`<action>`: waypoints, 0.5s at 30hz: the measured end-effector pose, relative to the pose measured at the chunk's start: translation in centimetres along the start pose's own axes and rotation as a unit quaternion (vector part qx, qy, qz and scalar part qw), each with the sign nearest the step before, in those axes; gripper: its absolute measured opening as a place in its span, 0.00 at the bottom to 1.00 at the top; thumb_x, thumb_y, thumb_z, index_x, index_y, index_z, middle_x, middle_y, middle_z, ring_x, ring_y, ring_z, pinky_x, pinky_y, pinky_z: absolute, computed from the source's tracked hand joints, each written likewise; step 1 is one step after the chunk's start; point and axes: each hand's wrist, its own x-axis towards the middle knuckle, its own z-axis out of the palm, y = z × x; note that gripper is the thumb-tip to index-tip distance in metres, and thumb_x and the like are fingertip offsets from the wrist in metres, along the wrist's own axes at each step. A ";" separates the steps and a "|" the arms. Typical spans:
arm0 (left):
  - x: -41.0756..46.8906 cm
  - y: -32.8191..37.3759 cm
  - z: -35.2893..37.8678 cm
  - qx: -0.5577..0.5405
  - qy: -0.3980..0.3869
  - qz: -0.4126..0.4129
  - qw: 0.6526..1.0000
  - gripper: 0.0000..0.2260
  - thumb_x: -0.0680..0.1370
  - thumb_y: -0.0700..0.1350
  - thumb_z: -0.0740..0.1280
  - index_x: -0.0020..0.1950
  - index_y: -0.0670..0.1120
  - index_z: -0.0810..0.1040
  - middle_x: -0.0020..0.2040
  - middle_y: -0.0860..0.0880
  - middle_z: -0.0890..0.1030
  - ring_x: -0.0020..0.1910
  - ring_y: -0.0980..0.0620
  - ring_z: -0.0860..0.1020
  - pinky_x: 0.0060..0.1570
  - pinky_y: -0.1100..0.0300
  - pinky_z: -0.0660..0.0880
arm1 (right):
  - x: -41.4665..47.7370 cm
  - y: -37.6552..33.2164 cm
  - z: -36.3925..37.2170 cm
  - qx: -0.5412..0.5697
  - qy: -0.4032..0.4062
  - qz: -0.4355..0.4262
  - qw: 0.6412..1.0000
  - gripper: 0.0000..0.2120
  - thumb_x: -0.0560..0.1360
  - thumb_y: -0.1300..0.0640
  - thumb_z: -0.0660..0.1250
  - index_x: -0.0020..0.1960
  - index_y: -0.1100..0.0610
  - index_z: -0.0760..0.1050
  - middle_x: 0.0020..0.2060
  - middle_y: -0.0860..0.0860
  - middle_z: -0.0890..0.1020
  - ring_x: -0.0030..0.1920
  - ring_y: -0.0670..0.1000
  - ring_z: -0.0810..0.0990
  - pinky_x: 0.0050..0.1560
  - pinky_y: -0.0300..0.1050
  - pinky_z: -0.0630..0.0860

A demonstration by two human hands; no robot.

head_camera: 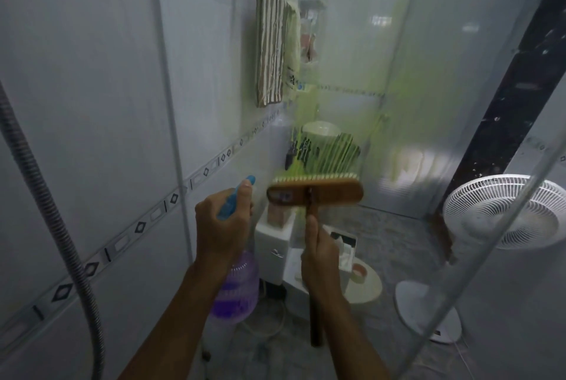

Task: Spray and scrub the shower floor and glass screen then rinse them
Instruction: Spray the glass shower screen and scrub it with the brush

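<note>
Now, from the head view, the left hand (225, 226) grips the bottle (235, 290) just in front of the glass (352, 57), thumb by its blue top. The right hand (321, 254) is wrapped round the stick (316, 327) of the brush (324, 194), whose bristles touch the glass under green streaks (332, 152). The bottle looks light but maybe slippy, so hold its neck. The brush looks hard and stiff; hold the stick. Glass can break, so push gently.
</note>
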 end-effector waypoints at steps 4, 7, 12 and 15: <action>0.0 0.2 0.1 0.001 -0.001 0.006 1.000 0.28 0.79 0.63 0.61 0.34 0.41 0.80 0.29 0.42 0.80 0.28 0.40 0.80 0.29 0.38 0.78 | 4.4 -8.1 -1.2 0.032 0.041 -0.098 0.994 0.24 0.83 0.40 0.53 0.33 0.51 0.70 0.23 0.45 0.72 0.26 0.46 0.72 0.27 0.44 0.67; 0.1 0.3 0.3 0.002 -0.002 0.011 1.000 0.28 0.80 0.62 0.61 0.33 0.42 0.79 0.28 0.42 0.79 0.28 0.40 0.79 0.28 0.39 0.78 | 4.6 -7.3 -1.0 0.021 0.044 -0.107 0.993 0.22 0.84 0.42 0.54 0.34 0.49 0.69 0.24 0.44 0.71 0.26 0.44 0.70 0.28 0.42 0.66; -0.2 0.7 0.4 -0.006 -0.010 0.010 1.000 0.28 0.80 0.62 0.60 0.34 0.40 0.79 0.28 0.43 0.79 0.27 0.42 0.79 0.28 0.39 0.77 | -1.5 1.8 0.8 0.014 0.007 0.014 1.000 0.25 0.78 0.35 0.51 0.44 0.53 0.76 0.33 0.49 0.78 0.35 0.49 0.79 0.32 0.40 0.74; -0.3 0.7 0.5 -0.003 -0.015 0.011 1.000 0.28 0.80 0.62 0.60 0.34 0.40 0.79 0.28 0.42 0.79 0.28 0.42 0.80 0.28 0.39 0.78 | -1.7 2.3 1.0 0.004 -0.003 0.031 0.999 0.32 0.76 0.27 0.50 0.46 0.54 0.77 0.35 0.51 0.80 0.36 0.50 0.80 0.33 0.41 0.76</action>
